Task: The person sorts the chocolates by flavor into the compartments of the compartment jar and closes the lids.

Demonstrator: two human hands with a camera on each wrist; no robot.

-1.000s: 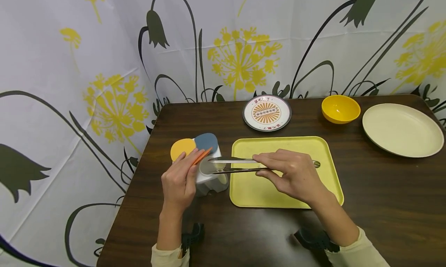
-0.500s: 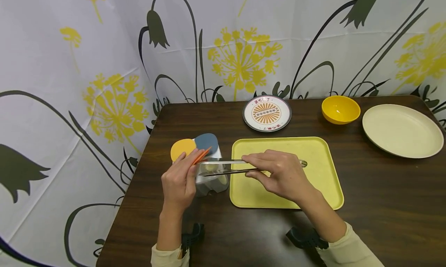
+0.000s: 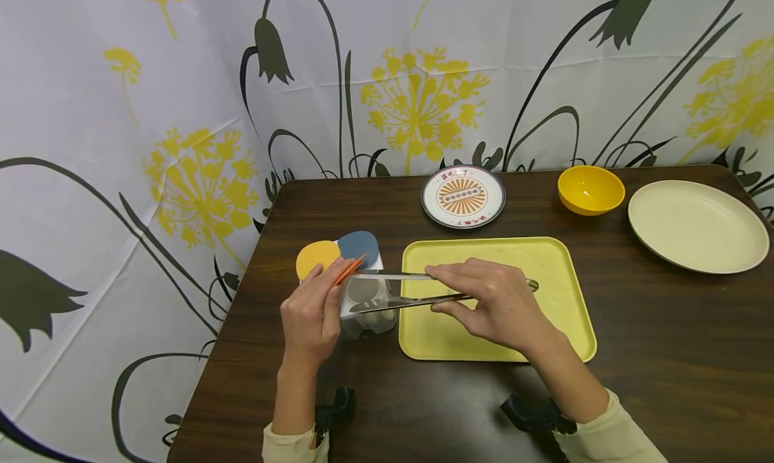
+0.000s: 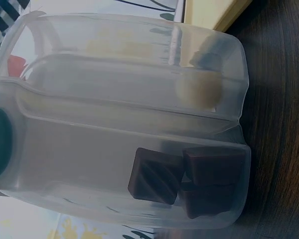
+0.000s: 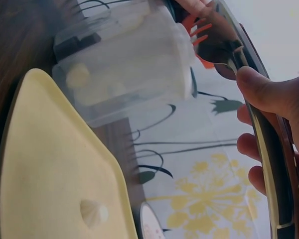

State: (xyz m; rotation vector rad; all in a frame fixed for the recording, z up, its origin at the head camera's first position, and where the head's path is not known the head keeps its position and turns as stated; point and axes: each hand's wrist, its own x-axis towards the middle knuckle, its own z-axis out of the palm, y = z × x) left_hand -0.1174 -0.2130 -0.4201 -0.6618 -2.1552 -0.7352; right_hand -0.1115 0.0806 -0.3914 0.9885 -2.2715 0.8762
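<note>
My left hand [image 3: 308,315] pinches the raised orange lid [image 3: 351,269] of a translucent container [image 3: 365,323] with several compartments. In my right hand [image 3: 492,305] is a pair of metal tongs [image 3: 417,302], held level with tips spread above the uncovered compartment. Nothing shows between the tips. Through the container wall in the left wrist view, dark ridged blocks [image 4: 156,177] lie in one compartment and a pale round piece [image 4: 202,89] in another. The right wrist view has a small white ridged piece [image 5: 93,213] on the yellow tray [image 5: 50,149].
Yellow and blue lids [image 3: 358,248] cover the container's far compartments. Right of it, the tray lies beneath my right hand. Along the back stand a patterned plate [image 3: 438,211], a yellow bowl [image 3: 591,191] and a cream oval plate [image 3: 698,228]. A flowered cloth [image 3: 514,87] hangs behind the table.
My right hand has moved left with the tongs, then slightly back right. The tong tips have spread wider apart. My left hand and the lid have stayed nearly still.
</note>
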